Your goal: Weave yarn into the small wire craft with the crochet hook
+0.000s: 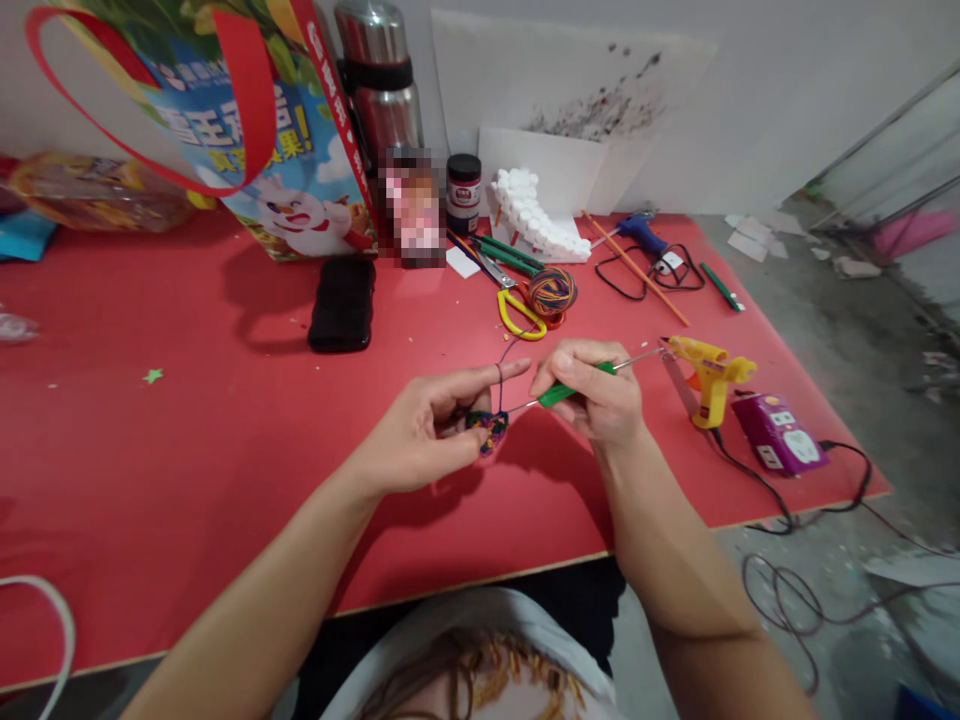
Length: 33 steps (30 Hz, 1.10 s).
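Between the thumb and fingers of my left hand (420, 430) is a small multicoloured crochet piece (491, 432). A dark strand of yarn runs from it up over my stretched index finger, toward a ball of variegated yarn (553, 291) lying beyond my hands. My right hand (596, 385) is closed around the green handle of a crochet hook (576, 386). The hook's metal tip meets the crochet piece at its right edge, and a second metal shaft sticks out of the handle on the right. How the yarn sits on the tip is too small to tell.
Yellow-handled scissors (521, 314) lie beside the yarn ball. At right are a yellow glue gun (709, 375) and a purple box (780, 433) with cords. A black phone-like case (342, 304), a gift bag (285, 130) and a steel flask (386, 90) stand or lie behind on the red table (187, 480).
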Available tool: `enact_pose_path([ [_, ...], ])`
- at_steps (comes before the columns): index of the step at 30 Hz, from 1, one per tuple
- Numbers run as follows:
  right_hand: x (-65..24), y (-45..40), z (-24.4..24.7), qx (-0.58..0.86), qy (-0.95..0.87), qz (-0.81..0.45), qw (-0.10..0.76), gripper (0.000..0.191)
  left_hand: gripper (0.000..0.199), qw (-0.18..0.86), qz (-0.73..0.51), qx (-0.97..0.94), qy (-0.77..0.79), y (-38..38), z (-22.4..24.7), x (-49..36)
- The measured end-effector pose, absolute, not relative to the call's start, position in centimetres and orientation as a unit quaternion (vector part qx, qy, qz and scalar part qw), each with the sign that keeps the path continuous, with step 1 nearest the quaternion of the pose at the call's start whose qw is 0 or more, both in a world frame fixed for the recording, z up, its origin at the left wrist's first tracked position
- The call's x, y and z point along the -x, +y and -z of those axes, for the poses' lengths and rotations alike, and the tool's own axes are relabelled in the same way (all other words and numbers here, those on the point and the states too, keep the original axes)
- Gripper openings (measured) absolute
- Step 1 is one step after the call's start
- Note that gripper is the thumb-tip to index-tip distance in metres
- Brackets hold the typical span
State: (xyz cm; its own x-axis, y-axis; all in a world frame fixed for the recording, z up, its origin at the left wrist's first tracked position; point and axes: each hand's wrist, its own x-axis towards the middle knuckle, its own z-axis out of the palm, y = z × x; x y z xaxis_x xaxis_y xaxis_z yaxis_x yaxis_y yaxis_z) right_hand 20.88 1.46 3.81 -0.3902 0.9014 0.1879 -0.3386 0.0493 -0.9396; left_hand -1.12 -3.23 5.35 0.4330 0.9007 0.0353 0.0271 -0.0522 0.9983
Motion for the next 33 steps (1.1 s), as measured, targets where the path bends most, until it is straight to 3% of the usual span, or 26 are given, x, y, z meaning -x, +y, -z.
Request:
enact_pose_path([
  [7,-21.1,1.1,-4.2,0.287,-0.585,-0.589,0.479,0.03,0.074,0.563,-0.372,-0.621,0.398,-3.3,-4.6,0.9],
  [13,-20.4,0.0,-4.3,0.31,-0.688,-0.402,0.519,0.025,0.076,0.538,-0.399,-0.591,0.449,-2.7,-4.0,0.7],
  [23,-18.4,-0.6,-2.8,0.219,-0.845,0.027,0.487,0.013,0.072,0.667,-0.533,-0.353,0.384,-1.9,-3.6,0.0],
  [28,-18.1,-0.2,-2.4,0.171,-0.864,0.114,0.46,0.017,0.066,0.756,-0.499,-0.252,0.341,-1.8,-4.4,0.0],
  [30,-17.9,-0.4,-2.4,0.182,-0.86,0.156,0.45,0.019,0.066,0.74,-0.513,-0.254,0.354,-1.9,-4.6,-0.1],
  [33,-17.2,-1.1,-2.3,0.226,-0.842,0.204,0.446,0.021,0.067,0.621,-0.579,-0.332,0.411,-2.4,-4.5,-0.5],
])
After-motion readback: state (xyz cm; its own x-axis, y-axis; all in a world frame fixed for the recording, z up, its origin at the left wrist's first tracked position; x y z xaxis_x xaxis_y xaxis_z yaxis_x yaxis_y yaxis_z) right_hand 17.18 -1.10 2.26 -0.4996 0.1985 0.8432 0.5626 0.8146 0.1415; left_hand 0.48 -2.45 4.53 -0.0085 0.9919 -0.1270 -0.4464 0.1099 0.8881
